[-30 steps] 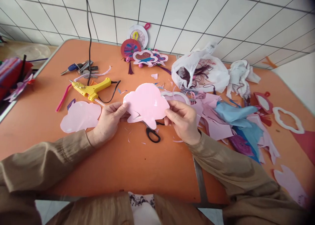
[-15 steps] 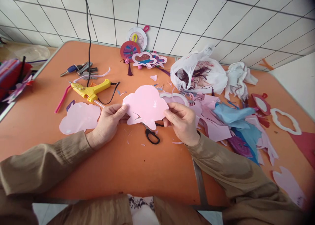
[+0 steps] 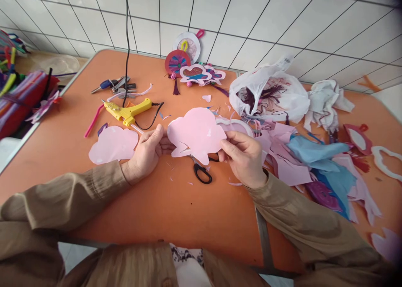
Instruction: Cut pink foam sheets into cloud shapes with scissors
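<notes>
A pink cloud-shaped paper cutout point(image 3: 197, 130) is pinched at its right edge by my right hand point(image 3: 243, 157), thumb in front. My left hand point(image 3: 146, 153) is open at the cutout's left edge. Its thumb is raised off the paper, and its fingertips reach behind the edge; whether they touch it I cannot tell. Below the cutout lie scissors point(image 3: 202, 174) with black handles, their blades partly covered. A second pink cutout point(image 3: 113, 144) rests on the table beside my left wrist.
A yellow glue gun point(image 3: 128, 112) with a cord and some keys point(image 3: 117, 85) lie at the left. Finished ornaments point(image 3: 177, 64) stand by the tiled wall. At the right are a white plastic bag point(image 3: 282, 98), pink paper scraps point(image 3: 285, 153) and blue scraps point(image 3: 317, 149) on the orange table point(image 3: 163, 220).
My left thumb has let go of the cutout's left edge and lifted away. My right hand still holds the cutout. The view has shifted slightly left.
</notes>
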### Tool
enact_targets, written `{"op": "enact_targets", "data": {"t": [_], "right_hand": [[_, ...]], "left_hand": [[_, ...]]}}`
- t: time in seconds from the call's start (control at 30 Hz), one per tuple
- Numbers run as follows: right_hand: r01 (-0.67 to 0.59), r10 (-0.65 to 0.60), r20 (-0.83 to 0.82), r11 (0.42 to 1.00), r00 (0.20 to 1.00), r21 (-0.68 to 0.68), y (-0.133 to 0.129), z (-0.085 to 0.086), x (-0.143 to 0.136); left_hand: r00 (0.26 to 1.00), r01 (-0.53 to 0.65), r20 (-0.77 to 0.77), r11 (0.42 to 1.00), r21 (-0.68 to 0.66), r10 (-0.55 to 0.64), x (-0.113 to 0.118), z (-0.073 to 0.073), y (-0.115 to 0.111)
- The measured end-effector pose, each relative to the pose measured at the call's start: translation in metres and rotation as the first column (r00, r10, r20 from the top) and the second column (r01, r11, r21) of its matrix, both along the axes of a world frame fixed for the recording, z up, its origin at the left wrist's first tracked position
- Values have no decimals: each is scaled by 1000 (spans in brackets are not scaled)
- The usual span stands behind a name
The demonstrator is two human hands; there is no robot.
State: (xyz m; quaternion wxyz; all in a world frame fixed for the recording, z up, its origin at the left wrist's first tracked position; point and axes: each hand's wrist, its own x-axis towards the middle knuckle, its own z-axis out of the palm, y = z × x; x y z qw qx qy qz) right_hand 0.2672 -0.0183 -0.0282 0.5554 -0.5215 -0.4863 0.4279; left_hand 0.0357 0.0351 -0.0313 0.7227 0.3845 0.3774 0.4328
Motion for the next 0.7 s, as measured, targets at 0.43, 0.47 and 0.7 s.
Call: {"op": "enact_targets", "data": {"t": [0.43, 0.47, 0.7], "right_hand": [[10, -9, 6, 999, 1000, -36, 0, 2, 0], [10, -10, 8, 999, 1000, -35, 0, 2, 0], [9, -9, -1, 1000, 1000, -5, -1, 2, -2]], "left_hand": [[994, 39, -103, 999, 24, -37, 1, 6, 0], [994, 40, -103, 999, 35, -36, 0, 6, 0], [974, 167, -173, 979, 116, -146, 2, 11, 0]]}}
